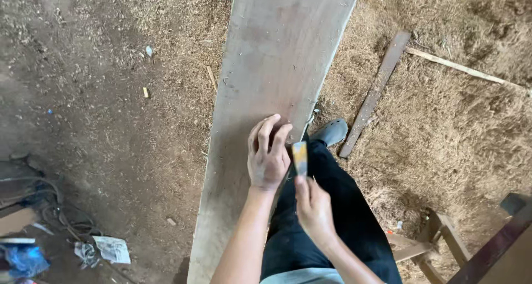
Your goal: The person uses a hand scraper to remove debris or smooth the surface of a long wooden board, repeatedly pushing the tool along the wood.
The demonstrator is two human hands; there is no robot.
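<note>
Grey-brown plank (271, 84), yellow-flecked scraper (300, 157), black trousers (332, 206)

I see a long wooden plank (271, 79), matt and greyish, its face fairly smooth with faint scratches and a dusty film. My left hand (267, 159) lies flat on that dry wood; my right hand (313, 206) pinches a small flat scraper (300, 157) with a dull, smeared, yellowish surface. The ground (454, 123) is rough, fibrous sawdust. My trousers (338, 206) are dark matt cloth, the shoe (331, 131) grey and slightly glossy. A crumpled paper (112, 249) looks thin.
</note>
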